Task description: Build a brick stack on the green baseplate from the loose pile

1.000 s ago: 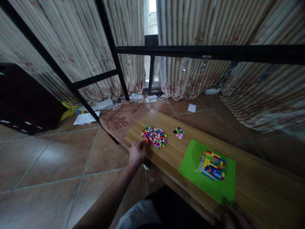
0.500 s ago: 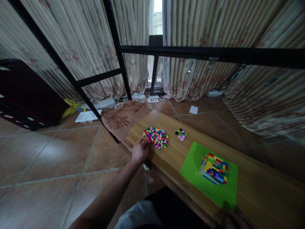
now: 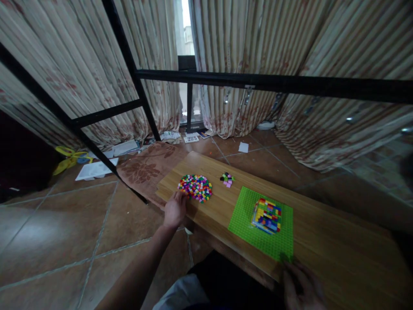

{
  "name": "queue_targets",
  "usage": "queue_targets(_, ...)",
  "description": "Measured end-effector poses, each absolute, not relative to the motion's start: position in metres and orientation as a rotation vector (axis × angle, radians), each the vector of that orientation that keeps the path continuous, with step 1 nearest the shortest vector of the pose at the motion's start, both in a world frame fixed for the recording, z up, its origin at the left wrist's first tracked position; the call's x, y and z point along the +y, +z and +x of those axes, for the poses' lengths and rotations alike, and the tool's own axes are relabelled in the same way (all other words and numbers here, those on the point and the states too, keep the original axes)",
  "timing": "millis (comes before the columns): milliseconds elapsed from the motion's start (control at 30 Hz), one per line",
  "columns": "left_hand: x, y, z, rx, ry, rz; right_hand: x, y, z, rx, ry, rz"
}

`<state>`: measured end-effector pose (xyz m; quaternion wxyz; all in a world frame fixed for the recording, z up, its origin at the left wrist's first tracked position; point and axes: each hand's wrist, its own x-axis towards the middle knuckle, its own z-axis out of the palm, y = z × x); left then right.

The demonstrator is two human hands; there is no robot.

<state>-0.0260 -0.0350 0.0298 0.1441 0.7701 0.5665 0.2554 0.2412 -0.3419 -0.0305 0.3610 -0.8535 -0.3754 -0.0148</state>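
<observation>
My left hand is at the near left edge of a pile of small colourful toy bricks. Its fingers are curled together, and whatever they may hold is hidden. My right hand rests by the near corner of a green studded baseplate, thumb and fingers apart, fingertips beside or on that corner. On the baseplate stands a low, blocky build of multicoloured bricks, mostly yellow, red and blue on top. Between pile and baseplate lies a small group of black, green and pink bricks.
Everything lies on a long wooden board. A brown patterned cloth covers the surface beyond its left end. A black metal frame crosses in front of striped curtains. A white tray and a yellow item are on the tiled floor.
The view has turned right, so everything appears further left. My right hand shows more fully by the baseplate corner. My left hand stays at the edge of the brick pile.
</observation>
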Motion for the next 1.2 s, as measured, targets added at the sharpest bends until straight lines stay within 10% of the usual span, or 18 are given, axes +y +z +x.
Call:
queue_targets(567,-0.120,0.070,0.090,0.760,0.825,1.960,-0.330,-0.012,0.219,-0.881,0.021,-2.155)
queue_targets(1200,-0.133,0.053,0.132,0.772,0.804,1.834,-0.326,0.000,0.213,-0.881,0.005,-2.149)
